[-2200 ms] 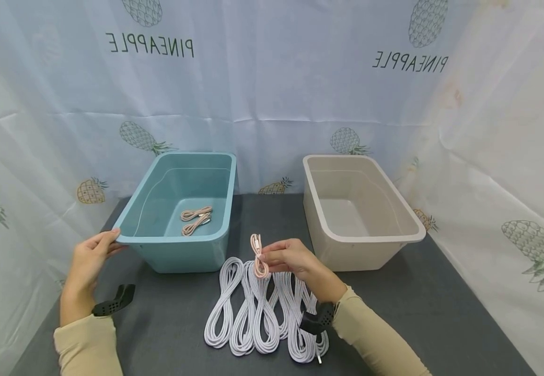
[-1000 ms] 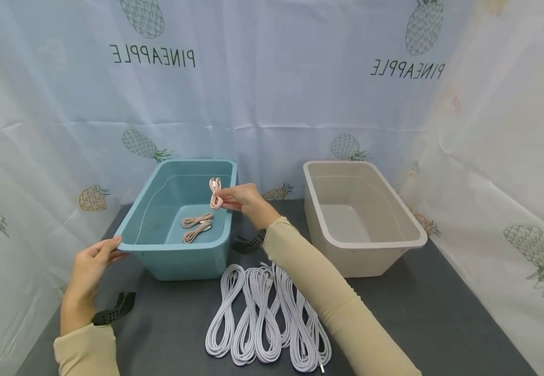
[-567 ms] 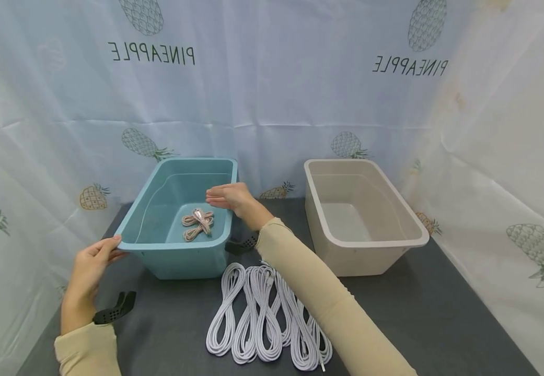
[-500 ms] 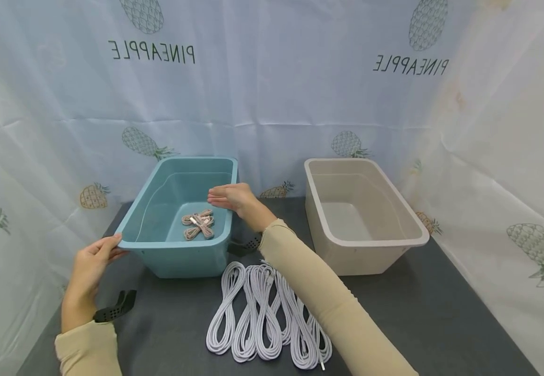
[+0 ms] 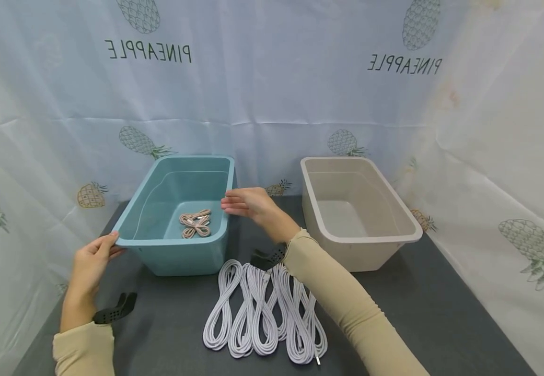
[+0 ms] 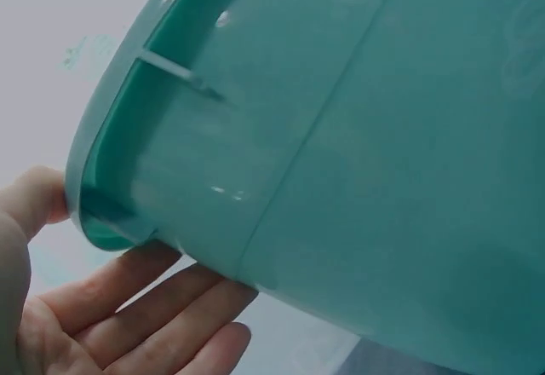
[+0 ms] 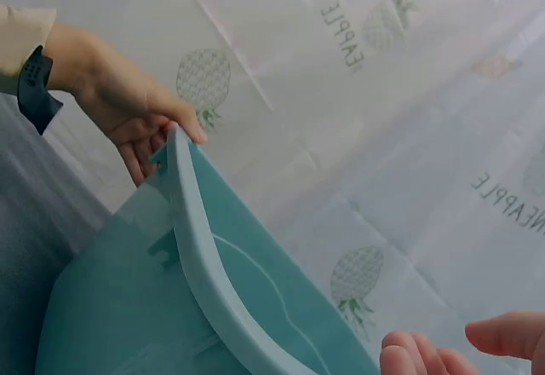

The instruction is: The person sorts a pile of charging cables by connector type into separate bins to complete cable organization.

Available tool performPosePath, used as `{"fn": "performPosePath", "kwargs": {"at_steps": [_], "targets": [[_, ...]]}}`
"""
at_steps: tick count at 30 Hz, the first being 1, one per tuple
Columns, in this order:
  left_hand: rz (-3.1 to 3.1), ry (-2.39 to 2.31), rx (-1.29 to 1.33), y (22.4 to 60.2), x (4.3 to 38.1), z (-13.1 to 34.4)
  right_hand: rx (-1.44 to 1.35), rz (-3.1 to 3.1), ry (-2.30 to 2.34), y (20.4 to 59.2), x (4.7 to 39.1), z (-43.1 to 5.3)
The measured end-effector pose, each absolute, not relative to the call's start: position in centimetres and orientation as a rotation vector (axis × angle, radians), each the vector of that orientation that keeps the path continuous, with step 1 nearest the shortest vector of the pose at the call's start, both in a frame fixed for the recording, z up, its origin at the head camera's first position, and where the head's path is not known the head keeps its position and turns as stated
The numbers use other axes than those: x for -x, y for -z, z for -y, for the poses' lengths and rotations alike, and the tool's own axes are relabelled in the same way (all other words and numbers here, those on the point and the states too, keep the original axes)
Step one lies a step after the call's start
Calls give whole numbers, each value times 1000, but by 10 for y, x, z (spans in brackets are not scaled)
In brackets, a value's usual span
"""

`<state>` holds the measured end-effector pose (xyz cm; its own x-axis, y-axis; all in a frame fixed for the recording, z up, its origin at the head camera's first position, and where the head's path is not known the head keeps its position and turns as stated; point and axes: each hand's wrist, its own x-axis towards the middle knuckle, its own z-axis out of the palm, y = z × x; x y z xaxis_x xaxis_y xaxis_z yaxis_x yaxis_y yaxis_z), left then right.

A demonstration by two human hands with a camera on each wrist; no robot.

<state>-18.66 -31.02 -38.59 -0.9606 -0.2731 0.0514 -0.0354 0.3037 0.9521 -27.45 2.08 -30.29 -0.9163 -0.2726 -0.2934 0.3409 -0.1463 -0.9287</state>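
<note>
In the blue bin (image 5: 168, 242), toward its near edge, tan cables (image 5: 195, 224). At the bin's near left corner, gripping, left hand (image 5: 88, 266). By its right edge, right hand (image 5: 250, 202), thumb and fingers apart. Toward the table's (image 5: 168, 329) near edge, white cables (image 5: 253, 284).

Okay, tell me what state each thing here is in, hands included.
Blue bin, upright, open-topped
Beige bin, upright, open-topped
Tan cables, coiled, overlapping inside the blue bin
White cables, coiled, lying on the dark table
Pineapple-print curtain, hanging, creased
Left hand, gripping the blue bin's rim
Right hand, holding nothing, near the blue bin
</note>
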Motion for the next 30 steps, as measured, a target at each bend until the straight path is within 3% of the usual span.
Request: {"fn": "performPosePath", "kwargs": {"at_steps": [17, 30], "targets": [[2208, 1787, -361, 388, 171, 303, 76, -1751, 2216, 297, 235, -99], [2536, 1659, -97, 405, 151, 303, 86, -1945, 2320, 300, 213, -189]]}}
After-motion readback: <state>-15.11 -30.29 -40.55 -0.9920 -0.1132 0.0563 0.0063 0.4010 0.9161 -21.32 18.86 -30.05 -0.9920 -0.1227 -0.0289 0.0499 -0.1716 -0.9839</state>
